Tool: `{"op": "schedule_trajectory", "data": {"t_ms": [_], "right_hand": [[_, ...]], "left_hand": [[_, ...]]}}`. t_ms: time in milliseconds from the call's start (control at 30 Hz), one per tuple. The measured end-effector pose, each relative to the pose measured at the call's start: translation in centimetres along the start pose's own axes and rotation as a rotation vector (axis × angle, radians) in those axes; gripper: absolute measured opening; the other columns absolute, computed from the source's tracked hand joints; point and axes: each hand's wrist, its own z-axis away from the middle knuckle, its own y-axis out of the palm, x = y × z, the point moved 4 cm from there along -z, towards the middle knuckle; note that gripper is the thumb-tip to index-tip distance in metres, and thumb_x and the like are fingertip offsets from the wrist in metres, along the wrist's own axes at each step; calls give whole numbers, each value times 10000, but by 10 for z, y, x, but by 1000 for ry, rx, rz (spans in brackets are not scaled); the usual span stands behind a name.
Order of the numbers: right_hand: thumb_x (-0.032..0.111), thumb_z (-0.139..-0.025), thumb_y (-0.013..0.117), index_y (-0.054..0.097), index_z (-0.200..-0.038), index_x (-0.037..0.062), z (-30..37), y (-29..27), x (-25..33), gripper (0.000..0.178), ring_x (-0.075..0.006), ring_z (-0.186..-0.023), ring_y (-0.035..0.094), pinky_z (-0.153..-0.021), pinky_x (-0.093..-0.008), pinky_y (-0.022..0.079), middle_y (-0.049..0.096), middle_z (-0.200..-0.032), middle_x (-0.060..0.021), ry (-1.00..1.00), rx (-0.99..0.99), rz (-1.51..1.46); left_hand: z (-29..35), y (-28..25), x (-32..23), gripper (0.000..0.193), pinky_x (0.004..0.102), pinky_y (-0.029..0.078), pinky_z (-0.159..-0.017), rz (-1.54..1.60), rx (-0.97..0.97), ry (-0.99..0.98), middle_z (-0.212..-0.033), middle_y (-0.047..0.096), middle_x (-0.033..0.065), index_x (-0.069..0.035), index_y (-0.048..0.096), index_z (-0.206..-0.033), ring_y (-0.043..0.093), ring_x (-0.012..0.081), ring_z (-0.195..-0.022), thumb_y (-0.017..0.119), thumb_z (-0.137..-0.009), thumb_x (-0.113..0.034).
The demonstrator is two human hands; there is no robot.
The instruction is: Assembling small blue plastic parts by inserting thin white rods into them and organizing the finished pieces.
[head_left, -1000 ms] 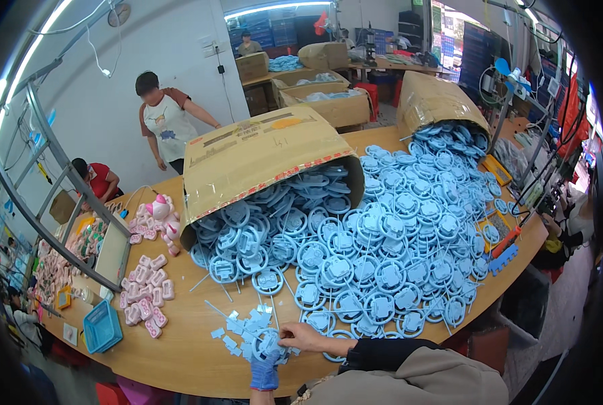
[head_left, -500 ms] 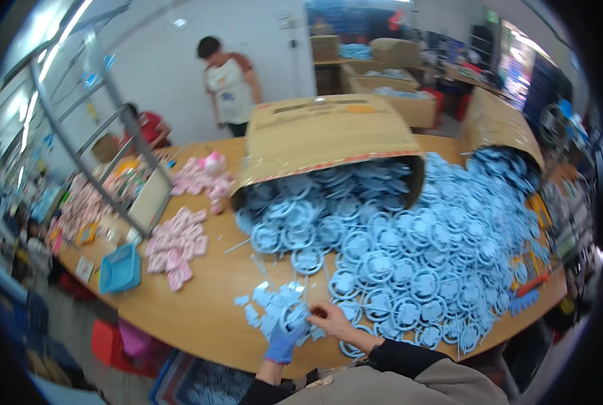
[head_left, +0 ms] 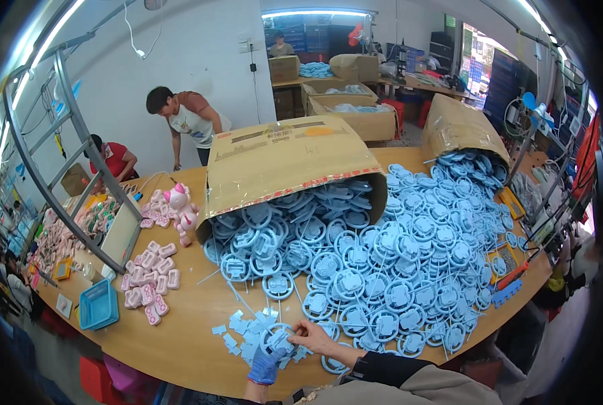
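Observation:
My left hand [head_left: 265, 365], in a blue glove, grips a light blue ring-shaped plastic part [head_left: 276, 339] near the table's front edge. My bare right hand [head_left: 313, 337] has its thumb and fingers pinched at the right side of that same part. Whether a small piece sits between those fingertips is too small to tell. Beneath and left of the part lie several flat light blue plastic pieces [head_left: 237, 326]. To the right spreads a large heap of similar blue ring parts [head_left: 409, 270], many with thin sticks.
A cardboard box [head_left: 284, 152] on its side spills ring parts; another box [head_left: 467, 125] does likewise at the far right. Pink plastic parts [head_left: 151, 273], a blue basket [head_left: 99, 305] and a metal frame [head_left: 78, 158] stand left. Two people [head_left: 186, 121] are beyond the table.
The view has turned, so the table's things sit further left and lower. A standing person beyond the table now bends forward. Both my hands stay on the ring part.

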Motion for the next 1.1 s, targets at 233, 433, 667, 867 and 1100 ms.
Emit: {"op": "schedule_trajectory", "data": {"t_ms": [233,433,667,867,1100], "right_hand": [[393,-844,684,595,-1148,18,14,-20,7,491,-132,-844,569,-776,-292,454,631,-944,-48,92,57,-26],[356,-865,675,594,-1086,27,44,-65,38,406,-98,-751,504,-683,-276,426,575,-852,-4,-29,-169,2],[326,-828,717,606,-960,17,85,-178,18,354,-116,-712,570,-615,-286,469,629,-827,-49,-118,-788,-296],[331,-828,710,614,-927,48,102,-355,61,315,-145,-650,578,-582,-294,478,619,-774,-42,-450,-1107,-562],[227,-859,656,634,-864,26,184,-285,2,203,-124,-601,580,-551,-293,484,633,-710,-59,-251,-1116,-546]], "left_hand": [[-10,39,-11,575,334,582,-740,-30,102,-201,-1096,618,62,-79,486,-1256,647,206,-943,749,-745,-78],[-42,75,-3,497,327,580,-769,-297,124,-91,-1098,629,106,-55,528,-1229,651,220,-955,712,-767,-46],[-72,153,18,906,356,555,-828,-272,519,-345,-1263,503,179,-66,170,-1471,619,274,-1011,756,-789,-172],[-48,149,58,767,327,508,-882,-367,658,-479,-1241,506,175,-20,243,-1457,584,206,-1036,694,-840,-75],[-26,130,83,618,326,541,-830,-465,590,-467,-1183,572,168,-1,337,-1406,615,212,-985,638,-872,-76]]}}
